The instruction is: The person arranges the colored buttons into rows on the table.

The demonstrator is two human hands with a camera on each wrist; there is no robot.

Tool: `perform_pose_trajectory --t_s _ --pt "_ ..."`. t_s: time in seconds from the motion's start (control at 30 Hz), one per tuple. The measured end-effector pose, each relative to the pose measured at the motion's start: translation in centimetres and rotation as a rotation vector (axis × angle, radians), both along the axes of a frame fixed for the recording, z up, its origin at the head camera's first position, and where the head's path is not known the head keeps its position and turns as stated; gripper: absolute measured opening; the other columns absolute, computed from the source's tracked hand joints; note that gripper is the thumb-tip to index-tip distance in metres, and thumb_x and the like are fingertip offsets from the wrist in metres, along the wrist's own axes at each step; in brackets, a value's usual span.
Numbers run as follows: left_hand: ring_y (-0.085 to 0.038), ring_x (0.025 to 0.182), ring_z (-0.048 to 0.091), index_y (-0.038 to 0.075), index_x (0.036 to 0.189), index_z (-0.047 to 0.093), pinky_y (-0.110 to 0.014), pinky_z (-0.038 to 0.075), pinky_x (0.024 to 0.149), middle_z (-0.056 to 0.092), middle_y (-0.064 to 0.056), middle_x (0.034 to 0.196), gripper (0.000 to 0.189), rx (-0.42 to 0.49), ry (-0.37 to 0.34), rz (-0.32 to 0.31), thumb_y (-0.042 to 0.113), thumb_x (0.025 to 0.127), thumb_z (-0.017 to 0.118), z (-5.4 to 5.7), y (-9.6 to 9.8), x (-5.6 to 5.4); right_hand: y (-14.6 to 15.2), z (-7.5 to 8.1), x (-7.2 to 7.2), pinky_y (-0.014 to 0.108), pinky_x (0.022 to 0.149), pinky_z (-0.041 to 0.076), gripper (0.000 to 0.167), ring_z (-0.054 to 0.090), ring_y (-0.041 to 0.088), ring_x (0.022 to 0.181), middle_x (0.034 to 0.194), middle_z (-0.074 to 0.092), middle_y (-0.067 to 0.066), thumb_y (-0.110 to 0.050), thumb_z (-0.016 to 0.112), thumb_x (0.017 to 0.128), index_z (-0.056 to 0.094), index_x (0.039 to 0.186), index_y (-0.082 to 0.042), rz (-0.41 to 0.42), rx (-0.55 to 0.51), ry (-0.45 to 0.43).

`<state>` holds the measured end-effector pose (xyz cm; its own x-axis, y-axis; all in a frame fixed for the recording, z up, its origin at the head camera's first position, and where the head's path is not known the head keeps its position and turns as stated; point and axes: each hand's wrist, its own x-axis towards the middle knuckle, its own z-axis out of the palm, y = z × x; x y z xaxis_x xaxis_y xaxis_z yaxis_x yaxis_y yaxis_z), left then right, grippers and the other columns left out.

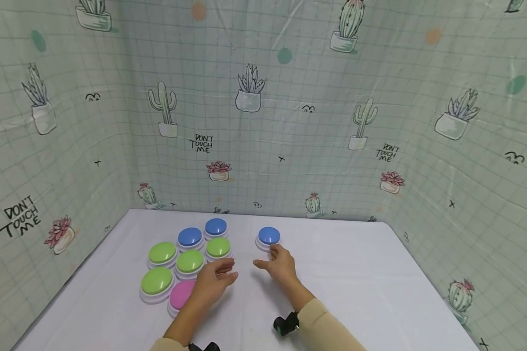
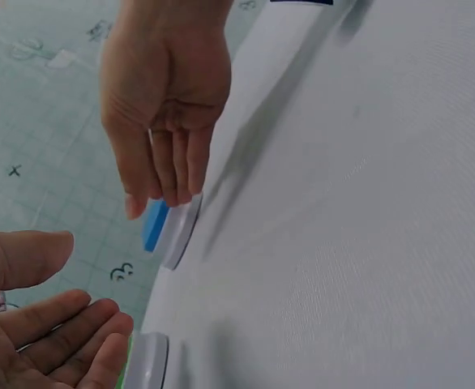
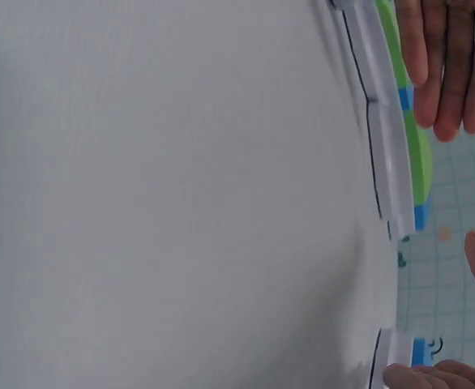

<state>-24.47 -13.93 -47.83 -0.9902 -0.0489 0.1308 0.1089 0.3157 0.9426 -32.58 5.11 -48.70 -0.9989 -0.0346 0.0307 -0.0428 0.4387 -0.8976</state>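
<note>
Blue buttons (image 1: 269, 235) number three, green buttons (image 1: 156, 281) four, pink button (image 1: 181, 294) one, hands (image 1: 282, 265) two.

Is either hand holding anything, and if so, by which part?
Nothing is held. The left hand is empty; the right hand, also empty, is by the lone blue button; whether it touches it can't be told.

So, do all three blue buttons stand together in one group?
No, in the head view two blue buttons stand beside the green buttons, while the third blue button stands apart, by the right hand.
</note>
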Motion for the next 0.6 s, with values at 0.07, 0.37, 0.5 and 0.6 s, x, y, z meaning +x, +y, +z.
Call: perform_pose_trajectory --t_s 0.07,0.37,0.5,0.6 --pt "-0.039 0.12 0.066 -0.01 0.131 0.065 -0.049 0.055 0.107 0.069 -0.024 0.128 0.04 -0.036 0.036 0.039 0.002 0.094 0.075 0.4 -0.9 0.9 -0.8 0.3 0.5 0.052 0.113 0.048 0.077 0.055 0.045 0.137 0.148 0.055 0.032 -0.012 0.09 0.083 0.051 0.144 0.013 0.027 -0.015 0.0" --pt "-0.039 0.121 0.066 -0.006 0.132 0.066 -0.053 0.053 0.107 0.07 -0.023 0.13 0.046 -0.166 0.055 0.238 0.006 0.09 0.081 1.3 -5.1 4.3 -4.5 0.7 3.3 0.054 0.112 0.048 0.075 0.055 0.045 0.137 0.148 0.056 0.029 -0.011 0.091 0.082 0.053 0.144 0.01 0.195 -0.051 -0.001" --pt "-0.042 0.124 0.063 -0.008 0.136 0.062 -0.055 0.05 0.11 0.067 -0.026 0.133 0.051 -0.174 0.003 0.29 0.006 0.091 0.081 1.1 -6.3 5.4 -5.9 0.6 4.2 0.054 0.111 0.049 0.076 0.056 0.046 0.135 0.146 0.057 0.03 -0.01 0.092 0.08 0.054 0.143 0.011 0.254 -0.037 0.008" --pt "-0.045 0.127 0.061 -0.009 0.138 0.06 -0.057 0.048 0.112 0.064 -0.029 0.135 0.053 -0.184 -0.034 0.312 0.006 0.091 0.08 0.8 -7.1 6.1 -6.8 0.5 4.8 0.054 0.111 0.049 0.076 0.057 0.047 0.134 0.146 0.057 0.031 -0.01 0.093 0.08 0.054 0.142 0.012 0.282 -0.035 0.016"
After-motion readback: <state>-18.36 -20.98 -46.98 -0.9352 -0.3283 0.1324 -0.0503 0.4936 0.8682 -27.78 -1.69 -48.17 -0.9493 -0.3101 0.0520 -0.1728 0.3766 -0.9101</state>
